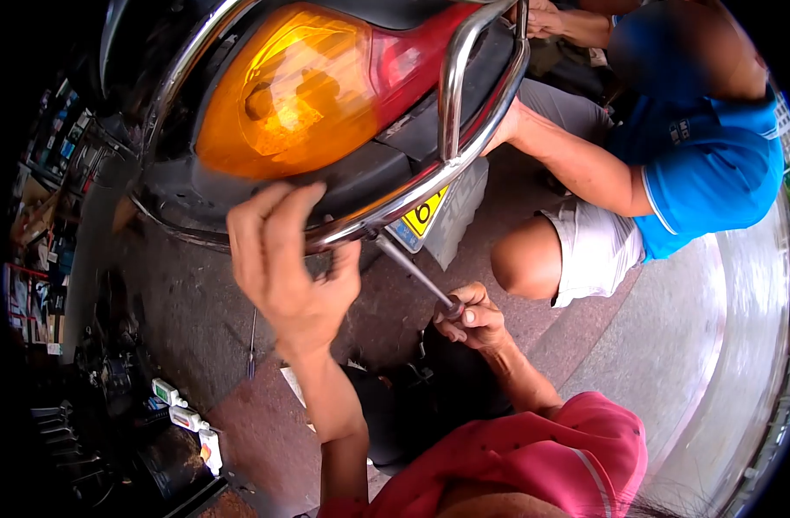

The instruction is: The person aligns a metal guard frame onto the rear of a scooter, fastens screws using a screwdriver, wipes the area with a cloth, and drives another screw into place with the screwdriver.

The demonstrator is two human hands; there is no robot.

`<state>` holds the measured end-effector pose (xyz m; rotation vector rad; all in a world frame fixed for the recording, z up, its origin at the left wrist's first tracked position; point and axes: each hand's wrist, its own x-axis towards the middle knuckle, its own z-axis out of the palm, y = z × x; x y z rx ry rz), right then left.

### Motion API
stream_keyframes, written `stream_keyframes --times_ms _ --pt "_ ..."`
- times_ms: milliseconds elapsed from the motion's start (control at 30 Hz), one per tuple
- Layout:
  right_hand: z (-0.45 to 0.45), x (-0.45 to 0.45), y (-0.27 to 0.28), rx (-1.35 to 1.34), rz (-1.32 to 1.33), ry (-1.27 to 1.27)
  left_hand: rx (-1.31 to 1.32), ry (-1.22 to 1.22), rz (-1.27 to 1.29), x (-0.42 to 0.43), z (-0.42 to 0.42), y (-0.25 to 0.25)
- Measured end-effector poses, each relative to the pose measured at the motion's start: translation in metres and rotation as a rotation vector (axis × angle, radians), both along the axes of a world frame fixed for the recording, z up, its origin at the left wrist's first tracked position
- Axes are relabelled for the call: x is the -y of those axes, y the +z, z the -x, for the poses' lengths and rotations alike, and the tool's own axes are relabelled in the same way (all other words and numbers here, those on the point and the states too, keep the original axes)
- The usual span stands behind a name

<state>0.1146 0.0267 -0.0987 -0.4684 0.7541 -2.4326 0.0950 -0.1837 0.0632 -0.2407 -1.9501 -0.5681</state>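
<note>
My left hand is closed around the lower chrome guard bar, fingers above and thumb below, at the rear of a scooter. Above it is a large amber and red tail light in dark plastic. In my right hand is a screwdriver, gripped by its handle, which is mostly covered by the fingers. Its shaft slants up to the underside of the bar, where the tip meets a dark spot I cannot make out. A yellow number plate hangs just behind the shaft.
A co-worker in a blue shirt crouches at right, one arm reaching behind the guard. Another thin tool lies on the paving at left. White bottles stand lower left, near dark tools. Crowded shelves line the far left.
</note>
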Motion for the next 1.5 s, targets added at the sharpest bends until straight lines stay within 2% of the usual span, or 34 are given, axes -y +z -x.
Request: stream_keyframes --times_ms 67,133,267,367,467,533,700,833,933,1000,1033,1133,1233,1300,1400,1467,1500 --pt "-0.004 -0.001 0.001 0.015 0.024 -0.027 -0.144 0.139 0.280 -0.010 0.006 0.013" --pt "-0.006 -0.008 0.003 0.024 0.065 -0.029 -0.182 0.099 0.308 -0.013 0.015 0.004" --pt "-0.010 -0.034 0.001 0.011 -0.012 -0.126 -0.153 0.010 0.220 -0.019 0.019 0.002" --pt "-0.012 -0.070 -0.003 -0.032 -0.206 -0.172 -0.117 -0.003 0.191 -0.025 0.015 0.007" --pt "-0.018 -0.106 -0.017 -0.042 -0.212 -0.204 -0.115 0.007 0.189 -0.026 0.012 0.005" --pt "-0.027 -0.117 -0.017 0.028 -0.330 -0.273 -0.161 0.044 0.197 -0.027 0.015 0.003" --pt "-0.042 -0.131 -0.068 0.129 -0.678 -0.159 -0.146 0.118 0.291 -0.033 0.010 0.004" --pt "-0.052 -0.111 -0.142 0.275 -0.839 -0.125 -0.089 0.184 0.340 -0.037 0.004 0.010" --pt "-0.056 -0.101 -0.210 0.253 -0.939 -0.176 -0.067 0.251 0.357 -0.045 0.002 0.015" --pt "-0.058 -0.095 -0.248 0.067 -0.915 -0.280 -0.041 0.283 0.363 -0.049 0.000 0.018" --pt "-0.060 -0.097 -0.257 0.112 -0.998 -0.221 -0.027 0.290 0.356 -0.049 -0.001 0.019" --pt "-0.067 -0.095 -0.298 -0.132 -1.190 -0.336 0.003 0.295 0.379 -0.051 -0.003 0.023" --pt "-0.059 -0.092 -0.295 -0.217 -1.544 -0.160 0.030 0.311 0.442 -0.050 -0.005 0.027" --pt "-0.064 -0.091 -0.321 -0.152 -1.467 -0.118 0.040 0.288 0.428 -0.049 -0.006 0.028" --pt "-0.065 -0.095 -0.313 -0.325 -1.329 -0.147 0.029 0.242 0.392 -0.047 -0.008 0.030" --pt "-0.043 -0.092 -0.252 -0.514 -1.322 -0.088 0.097 0.185 0.320 -0.042 -0.013 0.031" --pt "-0.027 -0.085 -0.194 -0.592 -1.348 -0.027 0.079 0.185 0.300 -0.039 -0.012 0.028"
